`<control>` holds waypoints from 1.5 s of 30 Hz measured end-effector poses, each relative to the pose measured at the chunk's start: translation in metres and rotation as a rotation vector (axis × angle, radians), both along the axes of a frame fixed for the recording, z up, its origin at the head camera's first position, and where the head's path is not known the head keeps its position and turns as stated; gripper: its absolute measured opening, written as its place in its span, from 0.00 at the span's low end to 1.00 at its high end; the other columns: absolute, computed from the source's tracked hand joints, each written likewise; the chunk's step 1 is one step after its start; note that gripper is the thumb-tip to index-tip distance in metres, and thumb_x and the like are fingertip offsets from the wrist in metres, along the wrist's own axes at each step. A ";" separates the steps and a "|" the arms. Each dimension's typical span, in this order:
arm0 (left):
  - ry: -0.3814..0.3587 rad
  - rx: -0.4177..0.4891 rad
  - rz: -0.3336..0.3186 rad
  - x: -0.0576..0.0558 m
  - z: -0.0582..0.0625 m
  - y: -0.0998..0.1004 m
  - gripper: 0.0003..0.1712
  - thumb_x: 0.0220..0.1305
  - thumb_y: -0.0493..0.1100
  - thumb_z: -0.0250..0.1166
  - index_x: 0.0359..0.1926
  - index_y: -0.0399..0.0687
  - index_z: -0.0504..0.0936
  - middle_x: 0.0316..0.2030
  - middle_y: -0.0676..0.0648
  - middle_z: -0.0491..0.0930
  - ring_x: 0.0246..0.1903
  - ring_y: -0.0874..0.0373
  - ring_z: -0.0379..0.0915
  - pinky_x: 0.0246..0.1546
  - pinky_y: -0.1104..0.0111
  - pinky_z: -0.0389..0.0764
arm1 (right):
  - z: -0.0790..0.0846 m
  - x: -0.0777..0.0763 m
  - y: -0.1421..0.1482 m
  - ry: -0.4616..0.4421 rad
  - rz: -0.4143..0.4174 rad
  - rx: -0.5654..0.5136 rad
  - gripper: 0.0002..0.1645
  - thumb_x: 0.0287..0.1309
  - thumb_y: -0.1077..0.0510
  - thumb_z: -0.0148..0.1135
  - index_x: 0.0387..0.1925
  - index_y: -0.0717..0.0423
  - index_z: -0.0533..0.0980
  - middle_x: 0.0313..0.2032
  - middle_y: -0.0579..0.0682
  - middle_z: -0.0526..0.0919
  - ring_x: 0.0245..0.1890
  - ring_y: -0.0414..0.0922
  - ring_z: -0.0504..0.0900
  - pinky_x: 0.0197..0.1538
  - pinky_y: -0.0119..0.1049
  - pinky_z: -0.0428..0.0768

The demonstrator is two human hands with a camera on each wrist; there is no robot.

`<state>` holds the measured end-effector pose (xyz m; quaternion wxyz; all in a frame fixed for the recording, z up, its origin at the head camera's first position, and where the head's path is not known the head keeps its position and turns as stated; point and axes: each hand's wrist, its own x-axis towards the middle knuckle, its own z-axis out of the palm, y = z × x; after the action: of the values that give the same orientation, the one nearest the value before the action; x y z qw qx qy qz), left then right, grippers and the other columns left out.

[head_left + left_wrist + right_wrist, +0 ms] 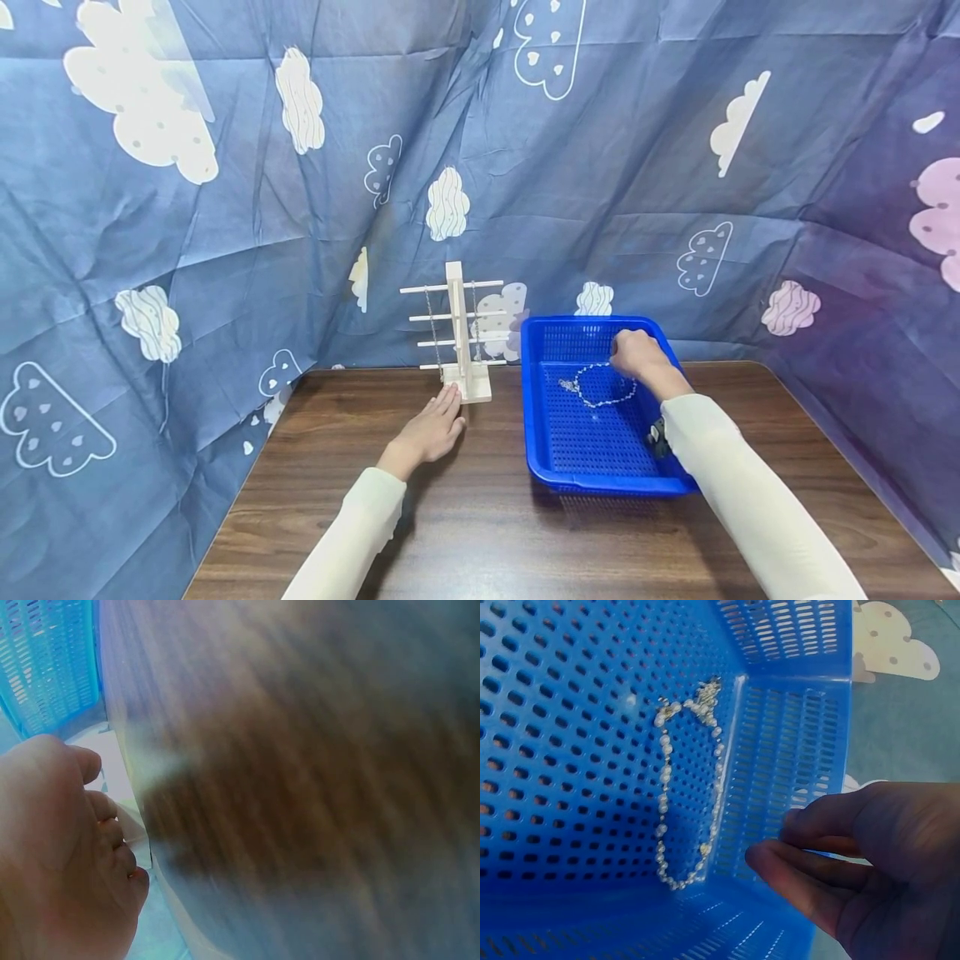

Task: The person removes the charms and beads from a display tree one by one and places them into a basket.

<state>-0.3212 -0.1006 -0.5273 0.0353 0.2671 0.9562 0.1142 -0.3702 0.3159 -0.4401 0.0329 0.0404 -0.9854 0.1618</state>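
Observation:
My left hand (pixel 429 429) lies with straight fingers, its fingertips at the base of a pale wooden jewelry stand (pixel 458 321). Thin chains (pixel 432 325) hang from the stand's rods on both sides of the post. Over the far right part of a blue basket (pixel 528 400) is my right hand (pixel 637 354). In the right wrist view its fingers (pixel 802 889) are loosely bent, with nothing visible between thumb and fingertips. A beaded necklace (pixel 666 774) lies in a loop on the basket's floor, beside those fingers, with a small cluster of charms (pixel 707 701) at one end.
Both the stand and the basket stand at the back of a brown wooden table (pixel 480 525). Right behind them hangs a blue cloth (pixel 622 167) with cloud prints. The basket's perforated walls rise around the necklace. A dark device (pixel 658 437) sits at my right wrist.

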 end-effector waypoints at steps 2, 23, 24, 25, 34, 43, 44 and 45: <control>0.001 -0.006 0.000 0.000 0.000 0.000 0.36 0.86 0.48 0.41 0.82 0.29 0.54 0.85 0.34 0.49 0.85 0.39 0.44 0.85 0.49 0.54 | 0.002 0.000 -0.002 0.027 0.006 -0.013 0.08 0.60 0.61 0.60 0.28 0.59 0.82 0.29 0.54 0.84 0.31 0.52 0.80 0.38 0.51 0.81; 0.005 0.003 0.000 -0.002 -0.001 0.000 0.35 0.86 0.47 0.42 0.82 0.29 0.54 0.84 0.33 0.49 0.85 0.39 0.44 0.85 0.48 0.55 | 0.052 0.015 -0.075 0.142 0.130 -0.082 0.12 0.71 0.58 0.61 0.37 0.59 0.86 0.33 0.53 0.88 0.32 0.49 0.83 0.44 0.53 0.85; 0.003 0.003 0.000 -0.002 -0.002 0.001 0.35 0.86 0.47 0.42 0.82 0.29 0.54 0.84 0.33 0.49 0.85 0.39 0.44 0.85 0.48 0.55 | 0.053 0.016 -0.077 0.150 0.136 -0.085 0.12 0.71 0.58 0.61 0.37 0.59 0.86 0.34 0.53 0.88 0.32 0.49 0.83 0.44 0.53 0.85; 0.003 0.005 0.001 -0.002 -0.002 0.001 0.35 0.86 0.47 0.42 0.82 0.29 0.54 0.84 0.33 0.49 0.85 0.39 0.44 0.85 0.48 0.55 | 0.054 0.017 -0.079 0.159 0.142 -0.086 0.12 0.71 0.58 0.61 0.38 0.59 0.86 0.35 0.54 0.89 0.33 0.49 0.83 0.44 0.53 0.85; 0.004 0.001 -0.004 -0.001 -0.001 0.001 0.35 0.86 0.47 0.42 0.82 0.29 0.54 0.84 0.33 0.49 0.85 0.39 0.44 0.85 0.48 0.55 | 0.066 0.022 -0.099 0.170 0.165 -0.162 0.12 0.72 0.58 0.61 0.44 0.61 0.86 0.40 0.57 0.90 0.38 0.50 0.84 0.47 0.50 0.86; 0.009 0.012 -0.008 -0.001 -0.003 0.001 0.35 0.85 0.46 0.42 0.81 0.28 0.55 0.84 0.32 0.50 0.85 0.38 0.44 0.85 0.47 0.55 | 0.085 0.024 -0.133 0.211 0.184 -0.234 0.13 0.73 0.57 0.62 0.47 0.61 0.87 0.43 0.57 0.92 0.42 0.52 0.88 0.49 0.50 0.88; 0.007 0.013 -0.007 -0.001 -0.003 0.001 0.35 0.85 0.46 0.41 0.82 0.28 0.55 0.84 0.32 0.49 0.85 0.38 0.44 0.85 0.47 0.55 | 0.086 0.023 -0.137 0.220 0.185 -0.237 0.13 0.72 0.57 0.63 0.46 0.60 0.87 0.42 0.57 0.92 0.42 0.52 0.89 0.49 0.49 0.88; 0.005 0.010 -0.005 -0.001 -0.003 0.001 0.35 0.85 0.46 0.41 0.82 0.28 0.54 0.84 0.32 0.49 0.85 0.38 0.44 0.85 0.47 0.55 | 0.087 0.023 -0.141 0.226 0.187 -0.240 0.12 0.72 0.56 0.63 0.46 0.60 0.87 0.42 0.56 0.92 0.41 0.52 0.89 0.48 0.49 0.88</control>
<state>-0.3223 -0.0996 -0.5303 0.0320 0.2700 0.9550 0.1184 -0.3471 0.1749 -0.3527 0.1328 0.1454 -0.9410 0.2751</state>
